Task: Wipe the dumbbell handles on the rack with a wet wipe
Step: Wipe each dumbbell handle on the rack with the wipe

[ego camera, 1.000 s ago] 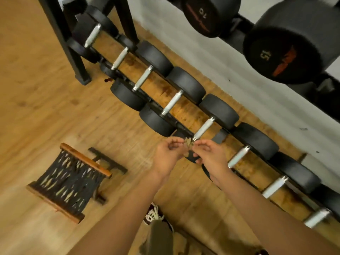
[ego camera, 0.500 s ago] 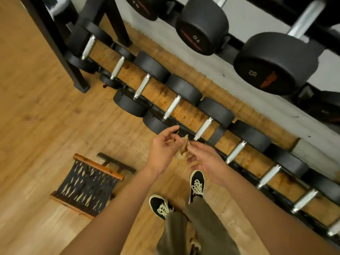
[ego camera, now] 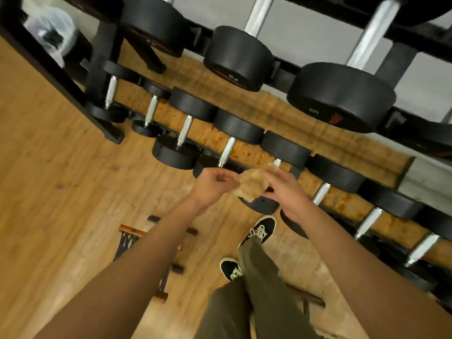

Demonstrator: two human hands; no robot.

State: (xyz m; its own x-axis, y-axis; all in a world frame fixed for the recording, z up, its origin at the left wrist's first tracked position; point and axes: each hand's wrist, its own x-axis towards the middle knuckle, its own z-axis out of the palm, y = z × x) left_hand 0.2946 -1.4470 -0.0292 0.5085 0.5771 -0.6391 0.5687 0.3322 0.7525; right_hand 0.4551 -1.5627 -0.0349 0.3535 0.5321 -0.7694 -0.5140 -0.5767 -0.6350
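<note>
Closest in are olive-green trouser legs [ego camera: 256, 289] and two black canvas shoes with pale laces [ego camera: 263, 228], standing on a light brown wooden plank floor [ego camera: 61, 192]. A low stool with a dark woven seat and wooden rails [ego camera: 127, 241] sits on the floor, mostly hidden under the left forearm. Both bare arms reach forward. The left hand [ego camera: 215, 183] has its fingers curled in and pinches the left edge of a crumpled beige wet wipe [ego camera: 252, 185]. The right hand [ego camera: 286, 189] nips the wipe's upper right edge between thumb and bent fingers. The wipe hangs partly spread between the two hands, in the air in front of the lower row and not pressed on any handle. Beyond it, black round-headed dumbbells with silver metal handles [ego camera: 227, 151] lie side by side on the low tier of a black steel rack [ego camera: 102, 69]. Larger black dumbbells [ego camera: 342, 96] rest on the tier above, against a pale grey wall [ego camera: 305, 33]
</note>
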